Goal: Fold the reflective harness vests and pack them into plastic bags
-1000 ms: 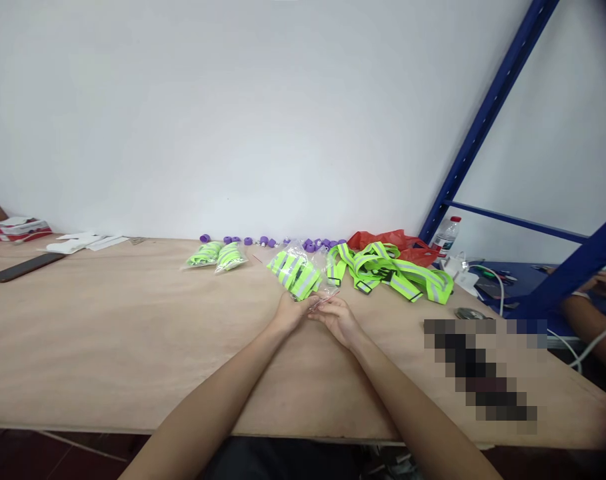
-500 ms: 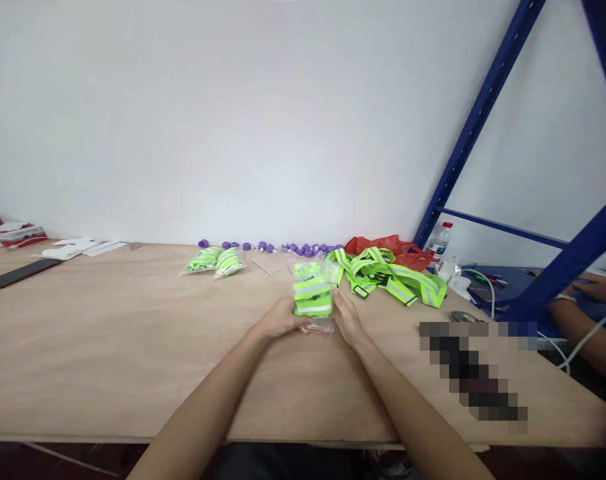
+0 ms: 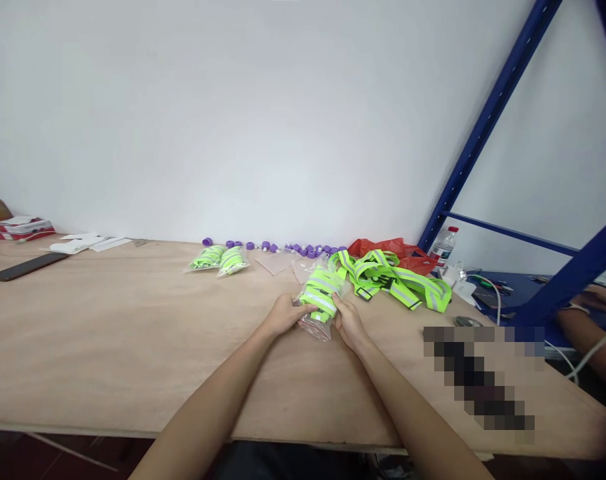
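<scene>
A clear zip bag (image 3: 315, 329) with a folded lime-green reflective strap (image 3: 321, 293) inside is held between my two hands over the table. My left hand (image 3: 285, 315) grips its left side, thumb lying across the front. On the right side my right hand (image 3: 350, 321) closes on it, with fingers partly behind the bag. The bag's zip end with a red line points toward me. Just beyond my right hand lies a loose heap of lime-green reflective straps (image 3: 393, 280) with black buckles.
Two filled bags (image 3: 233, 261) lie left of centre. Several purple rolls (image 3: 303, 250) line the wall, near a red plastic bag (image 3: 390, 250). A bottle (image 3: 445, 247) and a blue metal frame (image 3: 483, 133) stand at right, where another person's arm (image 3: 587, 333) shows. A dark bar (image 3: 25, 267) lies far left.
The bag has tilted in my hands, its zip end now angled toward me. My left thumb has moved up onto its front. The whole view has shifted slightly.
</scene>
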`<state>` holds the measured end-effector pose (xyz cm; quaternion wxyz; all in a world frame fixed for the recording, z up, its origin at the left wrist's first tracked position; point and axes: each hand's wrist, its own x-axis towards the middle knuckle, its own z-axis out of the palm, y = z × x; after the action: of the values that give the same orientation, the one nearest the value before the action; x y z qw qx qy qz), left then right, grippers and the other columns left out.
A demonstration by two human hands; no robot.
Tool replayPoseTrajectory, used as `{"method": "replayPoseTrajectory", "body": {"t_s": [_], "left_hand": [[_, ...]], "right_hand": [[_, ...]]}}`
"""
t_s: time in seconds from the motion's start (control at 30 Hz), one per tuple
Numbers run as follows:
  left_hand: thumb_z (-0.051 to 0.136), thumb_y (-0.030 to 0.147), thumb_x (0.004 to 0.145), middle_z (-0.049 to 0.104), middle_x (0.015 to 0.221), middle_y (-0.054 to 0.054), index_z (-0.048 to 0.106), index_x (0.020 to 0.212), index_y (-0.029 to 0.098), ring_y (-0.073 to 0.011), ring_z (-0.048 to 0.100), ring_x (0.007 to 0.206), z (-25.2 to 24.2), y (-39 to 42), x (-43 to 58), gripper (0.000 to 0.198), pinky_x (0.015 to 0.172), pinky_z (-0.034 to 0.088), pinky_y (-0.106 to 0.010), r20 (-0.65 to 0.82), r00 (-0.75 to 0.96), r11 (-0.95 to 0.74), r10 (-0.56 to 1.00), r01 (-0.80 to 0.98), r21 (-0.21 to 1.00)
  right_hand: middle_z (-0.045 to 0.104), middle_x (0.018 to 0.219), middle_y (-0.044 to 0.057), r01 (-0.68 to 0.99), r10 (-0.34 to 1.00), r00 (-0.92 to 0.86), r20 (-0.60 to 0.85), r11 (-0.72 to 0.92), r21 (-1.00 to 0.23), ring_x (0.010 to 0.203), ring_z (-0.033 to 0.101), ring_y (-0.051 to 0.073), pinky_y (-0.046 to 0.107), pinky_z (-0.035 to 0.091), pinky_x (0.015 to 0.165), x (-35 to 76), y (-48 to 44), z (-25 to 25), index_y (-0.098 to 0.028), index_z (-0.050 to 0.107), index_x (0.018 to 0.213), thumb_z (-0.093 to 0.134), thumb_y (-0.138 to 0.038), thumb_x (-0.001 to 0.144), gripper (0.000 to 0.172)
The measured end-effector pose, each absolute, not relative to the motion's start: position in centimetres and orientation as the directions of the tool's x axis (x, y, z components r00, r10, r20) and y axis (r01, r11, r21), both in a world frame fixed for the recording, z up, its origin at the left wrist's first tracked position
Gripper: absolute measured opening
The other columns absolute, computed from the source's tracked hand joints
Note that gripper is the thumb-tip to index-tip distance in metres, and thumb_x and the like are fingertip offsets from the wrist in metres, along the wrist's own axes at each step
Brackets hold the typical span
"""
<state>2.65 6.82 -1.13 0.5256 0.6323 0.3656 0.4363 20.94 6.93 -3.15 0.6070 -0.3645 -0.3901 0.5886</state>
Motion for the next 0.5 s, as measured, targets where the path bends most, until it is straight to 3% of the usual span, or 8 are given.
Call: {"method": "replayPoseTrajectory", "body": {"t_s": [0.23, 0.37, 0.43, 0.5], "left_hand": [[0.087, 0.054, 0.062, 0.074, 0.082, -0.009, 0.077, 0.085, 0.010, -0.0220, 0.066, 0.071, -0.7, 6.8, 3.1, 0.051, 0.068, 0.050, -0.030, 0.155, 0.286, -0.108, 0.945, -0.174, 0.979], [0.086, 0.053, 0.064, 0.075, 0.082, -0.010, 0.077, 0.084, 0.010, -0.0227, 0.067, 0.073, -0.9, 7.3, 3.2, 0.048, 0.073, 0.052, -0.032, 0.176, 0.270, -0.113, 0.947, -0.236, 0.965], [0.088, 0.052, 0.062, 0.074, 0.079, -0.010, 0.076, 0.080, 0.009, -0.0224, 0.067, 0.073, -1.0, 7.7, 3.1, 0.048, 0.075, 0.054, -0.033, 0.156, 0.246, -0.084, 0.957, -0.282, 0.956], [0.090, 0.050, 0.061, 0.074, 0.079, -0.010, 0.075, 0.080, 0.009, -0.0225, 0.068, 0.073, -1.0, 7.7, 2.9, 0.048, 0.076, 0.055, -0.035, 0.111, 0.263, -0.012, 0.958, -0.351, 0.936]], "right_hand": [[0.076, 0.084, 0.005, -0.298, 1.000, 0.014, 0.027, 0.030, -0.954, 0.069, 0.070, 0.024, 0.033, 0.055, 0.054, 21.3, 7.3, -3.7, -0.019, 0.072, 0.093, 0.077, -0.068, 0.067, 0.055], [0.071, 0.070, 0.003, -0.119, 0.983, 0.115, 0.142, 0.156, -0.981, 0.060, 0.065, 0.022, 0.031, 0.050, 0.048, 21.8, 7.2, -3.7, -0.020, 0.071, 0.084, 0.070, -0.069, 0.072, 0.051], [0.074, 0.083, 0.004, 0.000, 0.959, 0.131, 0.250, 0.253, -0.968, 0.069, 0.067, 0.023, 0.032, 0.054, 0.056, 21.8, 6.8, -3.4, -0.021, 0.072, 0.096, 0.072, -0.059, 0.074, 0.044], [0.073, 0.108, 0.006, 0.124, 0.916, 0.092, 0.391, 0.379, -0.917, 0.088, 0.069, 0.025, 0.036, 0.057, 0.073, 21.6, 6.1, -2.9, -0.024, 0.069, 0.115, 0.077, -0.042, 0.071, 0.048]]}}
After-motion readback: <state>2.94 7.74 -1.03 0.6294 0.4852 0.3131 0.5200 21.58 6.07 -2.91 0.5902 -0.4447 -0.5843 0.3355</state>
